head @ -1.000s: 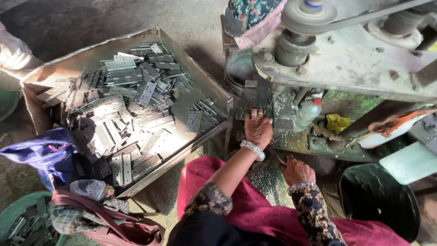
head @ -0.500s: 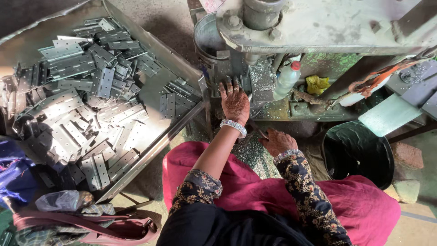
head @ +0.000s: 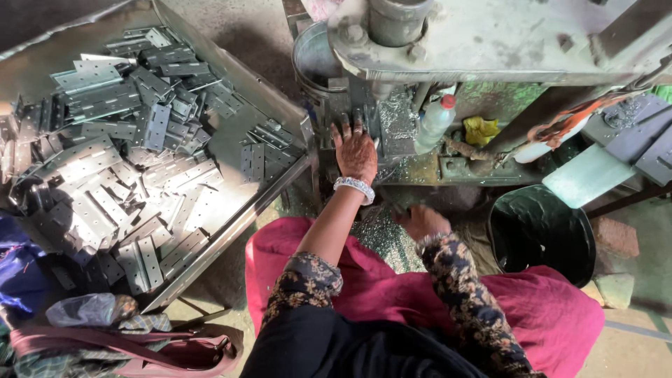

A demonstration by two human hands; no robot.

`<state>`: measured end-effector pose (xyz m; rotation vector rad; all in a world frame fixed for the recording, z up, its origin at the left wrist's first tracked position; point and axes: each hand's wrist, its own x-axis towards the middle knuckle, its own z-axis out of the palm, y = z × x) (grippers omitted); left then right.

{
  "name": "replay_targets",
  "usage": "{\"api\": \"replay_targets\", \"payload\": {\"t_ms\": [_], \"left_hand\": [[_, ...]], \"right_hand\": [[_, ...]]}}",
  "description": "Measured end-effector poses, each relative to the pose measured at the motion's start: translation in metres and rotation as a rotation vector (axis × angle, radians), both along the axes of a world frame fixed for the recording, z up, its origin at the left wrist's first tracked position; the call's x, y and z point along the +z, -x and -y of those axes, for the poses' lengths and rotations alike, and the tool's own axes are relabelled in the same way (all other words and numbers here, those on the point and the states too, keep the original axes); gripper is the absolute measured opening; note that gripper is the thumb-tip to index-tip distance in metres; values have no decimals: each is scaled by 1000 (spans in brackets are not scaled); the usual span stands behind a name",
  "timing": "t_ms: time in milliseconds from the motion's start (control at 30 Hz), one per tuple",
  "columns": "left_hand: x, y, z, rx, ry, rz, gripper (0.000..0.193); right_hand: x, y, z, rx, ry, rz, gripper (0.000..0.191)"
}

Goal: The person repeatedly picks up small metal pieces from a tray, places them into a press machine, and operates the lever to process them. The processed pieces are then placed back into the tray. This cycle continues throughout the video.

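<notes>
My left hand (head: 355,150), a beaded bracelet on its wrist, lies flat with fingers spread on the metal bed of a grey press machine (head: 490,35). Its fingertips touch dark metal parts under the machine head. Lower down, my right hand (head: 418,220) hangs curled above a patch of metal shavings near my lap; whether it holds anything is hidden. A large sheet-metal tray (head: 280,115) to the left is heaped with several grey perforated hinge plates (head: 105,175).
A plastic bottle with a red cap (head: 434,122) and a yellow rag (head: 481,129) sit on the machine bed. A black bucket (head: 535,231) stands right of my knees. A bag with a pink strap (head: 126,346) lies at bottom left.
The view has swung so the tray fills the left side. My left hand stays on the machine bed and the right hand stays low near my lap.
</notes>
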<state>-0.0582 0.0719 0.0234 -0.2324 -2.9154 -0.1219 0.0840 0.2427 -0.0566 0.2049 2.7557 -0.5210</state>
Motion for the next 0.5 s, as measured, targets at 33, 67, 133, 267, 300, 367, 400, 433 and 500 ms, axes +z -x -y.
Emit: {"api": "replay_targets", "payload": {"t_ms": [33,67,133,267,300,367,400,433,500], "left_hand": [[-1,-1,1,2,-22,-42,40],[-1,-2,2,0,-44,-80,44],[-1,-7,4,-19,-18,-136,39],[8,-2,10,-44,80,81,38],[11,3,8,-27,82,75,37],[13,11,6,9,93,85,35],[12,14,6,20,95,37,39],[10,15,4,23,96,-14,43],[4,13,5,12,74,-76,48]], "right_hand": [[-2,-7,3,-21,67,14,56],[-4,-13,5,-46,135,31,56],[-5,-21,9,-81,72,24,55],[5,-6,8,-42,-29,-5,53],[9,0,7,-13,-60,1,53],[14,7,6,45,-116,34,56],[16,9,7,59,-91,101,54],[16,5,8,66,-68,164,53],[16,-4,13,21,-18,175,50]]}}
